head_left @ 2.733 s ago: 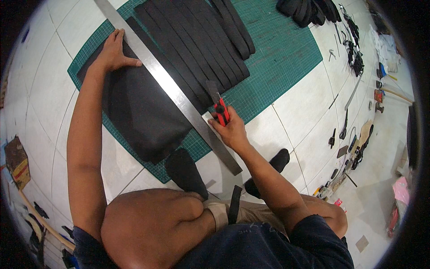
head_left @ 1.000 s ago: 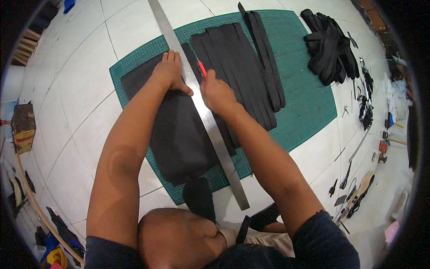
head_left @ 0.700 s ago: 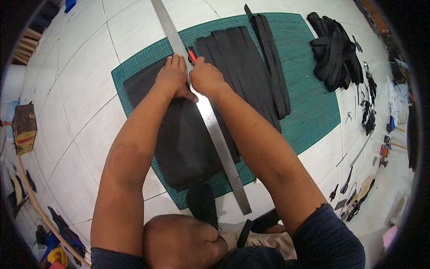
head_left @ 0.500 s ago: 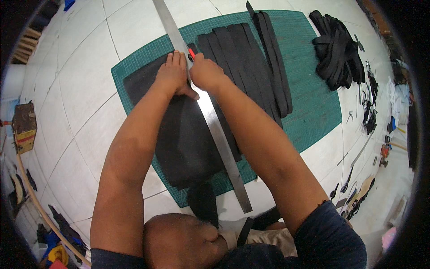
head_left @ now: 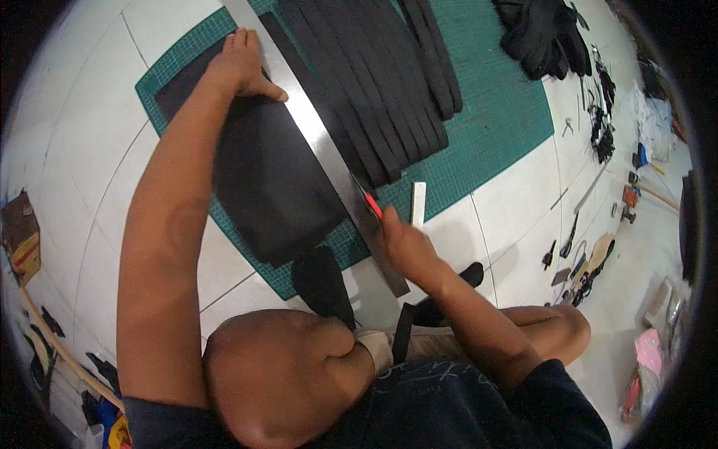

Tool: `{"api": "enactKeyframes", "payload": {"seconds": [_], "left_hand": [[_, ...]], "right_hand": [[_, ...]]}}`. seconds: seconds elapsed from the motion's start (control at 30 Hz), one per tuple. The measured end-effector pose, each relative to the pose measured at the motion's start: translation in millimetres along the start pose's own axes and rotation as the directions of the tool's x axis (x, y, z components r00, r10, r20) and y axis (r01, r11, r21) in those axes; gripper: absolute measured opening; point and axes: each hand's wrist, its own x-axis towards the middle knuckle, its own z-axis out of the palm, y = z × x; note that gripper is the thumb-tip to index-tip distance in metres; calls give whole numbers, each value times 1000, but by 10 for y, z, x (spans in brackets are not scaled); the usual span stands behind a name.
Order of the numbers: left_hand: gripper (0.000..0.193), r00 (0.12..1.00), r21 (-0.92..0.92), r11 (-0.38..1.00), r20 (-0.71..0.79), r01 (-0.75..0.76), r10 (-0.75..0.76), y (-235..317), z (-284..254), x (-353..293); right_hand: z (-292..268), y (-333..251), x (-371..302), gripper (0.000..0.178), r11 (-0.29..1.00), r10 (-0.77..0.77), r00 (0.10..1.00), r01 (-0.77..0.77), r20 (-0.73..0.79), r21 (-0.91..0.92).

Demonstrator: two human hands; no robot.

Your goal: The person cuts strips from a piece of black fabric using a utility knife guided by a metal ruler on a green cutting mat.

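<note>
My left hand presses down with fingers and thumb spread. Its thumb rests on the long metal ruler, and the rest lies by the ruler's left edge on a black fabric piece. In my right hand is a red utility knife, its tip at the ruler's right edge near the fabric's near end. The ruler slants from far left to near right across the fabric. Beneath lies a green cutting mat. Several black strips lie side by side, right of the ruler.
A bundle of black straps lies at the mat's far right edge. Near its front edge is a small white bar. My bent legs are close in front. Tools and scraps line the right side; a box stands far left.
My right hand has drawn the knife along the ruler toward me, from its far part to near its close end. The left hand stays pressed by the ruler. The view has shifted.
</note>
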Motion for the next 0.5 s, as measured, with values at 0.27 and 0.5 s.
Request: {"api": "enactKeyframes", "payload": {"seconds": [0.27, 0.5], "left_hand": [[152, 999, -37, 998, -11, -44, 43, 16, 23, 104], [150, 999, -26, 1000, 46, -16, 18, -4, -92, -14]], "right_hand": [[14, 392, -665, 20, 994, -7, 999, 2, -39, -105], [-648, -258, 384, 24, 975, -201, 951, 216, -236, 42]]}}
